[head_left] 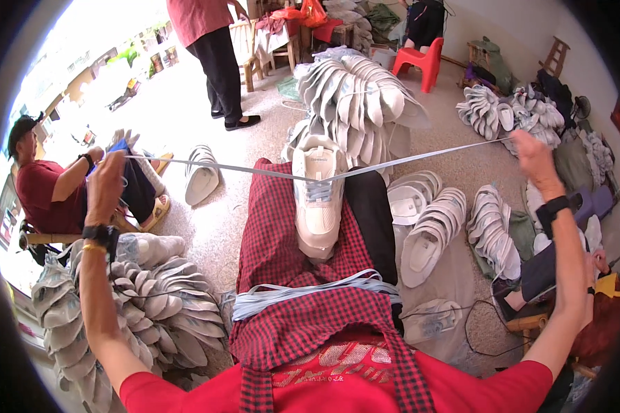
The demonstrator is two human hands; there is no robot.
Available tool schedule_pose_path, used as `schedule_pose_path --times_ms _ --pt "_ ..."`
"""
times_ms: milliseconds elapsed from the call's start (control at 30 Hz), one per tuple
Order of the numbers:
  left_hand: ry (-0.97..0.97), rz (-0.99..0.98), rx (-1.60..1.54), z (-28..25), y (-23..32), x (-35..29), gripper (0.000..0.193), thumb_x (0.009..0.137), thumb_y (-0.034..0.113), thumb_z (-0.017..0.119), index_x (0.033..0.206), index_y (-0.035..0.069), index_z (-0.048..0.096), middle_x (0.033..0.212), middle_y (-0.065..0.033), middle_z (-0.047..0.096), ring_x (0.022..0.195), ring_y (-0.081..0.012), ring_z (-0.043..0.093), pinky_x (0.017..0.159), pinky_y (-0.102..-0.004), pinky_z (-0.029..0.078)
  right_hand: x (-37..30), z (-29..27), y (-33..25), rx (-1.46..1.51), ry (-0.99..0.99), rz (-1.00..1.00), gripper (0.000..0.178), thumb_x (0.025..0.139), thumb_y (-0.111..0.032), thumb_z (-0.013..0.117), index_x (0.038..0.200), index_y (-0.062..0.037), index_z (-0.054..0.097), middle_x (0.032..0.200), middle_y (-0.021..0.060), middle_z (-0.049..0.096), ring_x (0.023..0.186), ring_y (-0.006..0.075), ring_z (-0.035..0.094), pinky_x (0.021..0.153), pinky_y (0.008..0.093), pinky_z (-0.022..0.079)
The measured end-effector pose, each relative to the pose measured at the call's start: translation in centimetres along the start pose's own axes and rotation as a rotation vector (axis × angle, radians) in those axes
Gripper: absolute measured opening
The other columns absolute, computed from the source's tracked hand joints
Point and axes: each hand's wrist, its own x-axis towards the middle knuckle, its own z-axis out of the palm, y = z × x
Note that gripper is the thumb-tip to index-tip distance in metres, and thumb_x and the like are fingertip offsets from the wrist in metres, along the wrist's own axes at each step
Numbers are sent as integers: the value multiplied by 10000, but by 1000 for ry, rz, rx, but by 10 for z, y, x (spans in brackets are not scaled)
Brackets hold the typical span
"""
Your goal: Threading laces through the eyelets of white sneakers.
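Observation:
A white shoe (pixel 318 220) rests upright between my knees, its toe toward me. A pale grey-blue shoelace (pixel 241 168) runs out of its upper eyelets to both sides. My left hand (pixel 106 180), raised at the far left, is closed on one end of the lace. On the other side my right hand (pixel 534 160) grips the opposite end. Both lengths are drawn tight in a shallow V. Across my lap, over the red and black checked apron (pixel 275 234), lies a bundle of loose laces (pixel 317 292).
Nested white shoe uppers (pixel 355 96) are heaped ahead of me, with more piles (pixel 162 303) at lower left and rows (pixel 434 237) at right. A seated person (pixel 48 172) works at left; another person (pixel 213 62) stands ahead. A red plastic chair (pixel 420 63) is farther back.

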Motion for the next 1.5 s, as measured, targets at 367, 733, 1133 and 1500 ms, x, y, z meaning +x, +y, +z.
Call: schedule_pose_path --times_ms 367,733,1133,1500 --pt "278 -202 388 -127 -63 -44 188 1003 135 523 1147 102 640 992 -140 623 970 -307 614 866 -383 505 -68 -87 62 -535 216 281 220 931 -69 508 1113 -58 631 1060 129 601 1044 322 575 868 390 464" --pt "618 -498 -851 29 133 3 233 1001 46 490 1144 -27 659 996 -103 695 846 -166 680 681 -278 555 16 101 -264 1538 205 449 69 845 -47 692 907 -16 685 828 38 696 747 112 644 696 268 512" --pt "-267 -618 -1427 123 307 29 150 896 101 670 958 -34 651 888 -72 696 766 -92 626 686 -230 521 74 134 -317 1414 104 198 129 802 -87 677 872 18 647 765 99 690 705 146 650 682 296 518" --pt "-256 -578 -1341 131 302 18 144 879 110 674 938 -19 649 858 -65 694 752 -96 631 683 -235 526 89 118 -329 997 242 -45 74 746 -34 646 794 -7 597 732 153 650 693 269 667 643 343 515"
